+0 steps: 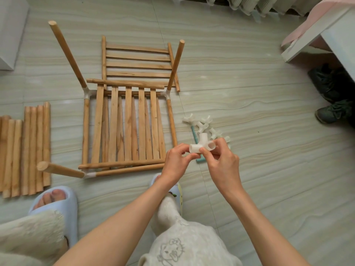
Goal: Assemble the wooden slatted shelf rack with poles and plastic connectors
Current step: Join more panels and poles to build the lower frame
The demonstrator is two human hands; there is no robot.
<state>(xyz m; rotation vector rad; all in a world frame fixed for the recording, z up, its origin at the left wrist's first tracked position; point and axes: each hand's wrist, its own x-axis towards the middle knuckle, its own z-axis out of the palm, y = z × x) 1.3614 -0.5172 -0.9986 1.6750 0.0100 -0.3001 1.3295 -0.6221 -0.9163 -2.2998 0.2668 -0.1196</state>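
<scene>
A slatted wooden shelf (126, 127) lies flat on the tiled floor (249, 77), three poles rising from white corner joints, spare poles (25, 150) stacked at its left. The left hand (175, 164) and right hand (222, 162) pinch one white plastic connector (201, 144) above a small heap of connectors (207, 127), beside what may be a teal tool (194, 134).

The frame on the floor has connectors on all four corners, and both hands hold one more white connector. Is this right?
Not quite. The head view shows connectors on three corners of the frame; the near right corner has none. Both hands do hold a white connector.
</scene>
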